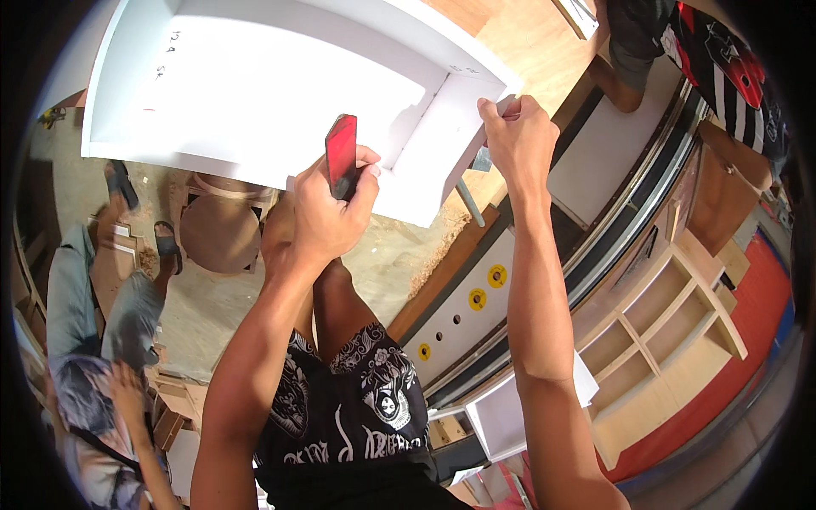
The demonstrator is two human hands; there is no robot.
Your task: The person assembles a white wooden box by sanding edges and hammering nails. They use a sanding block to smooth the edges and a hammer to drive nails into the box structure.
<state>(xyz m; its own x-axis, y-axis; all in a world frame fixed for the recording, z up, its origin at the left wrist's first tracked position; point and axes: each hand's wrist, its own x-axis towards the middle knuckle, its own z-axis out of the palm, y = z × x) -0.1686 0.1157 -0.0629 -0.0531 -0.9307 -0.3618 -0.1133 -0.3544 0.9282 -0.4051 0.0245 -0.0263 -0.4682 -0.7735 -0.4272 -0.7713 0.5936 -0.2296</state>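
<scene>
A white open box (280,93) made of panels, like a drawer or cabinet carcass, lies in front of me with its open side up. My left hand (331,208) is closed around a flat red and black tool (342,153) with an angled end, held upright at the box's near edge. Its kind is not clear. At the box's right end panel (459,140), my right hand (523,140) is closed in a pinch by the outer edge. Whatever lies between those fingers is too small to make out.
Below the box stands a round-topped wooden stool (223,234). One person (110,340) sits at the lower left; another (722,68) is at the upper right. Long panels (629,212) and a divided wooden frame (663,331) lie to the right. Shavings (438,246) litter the floor.
</scene>
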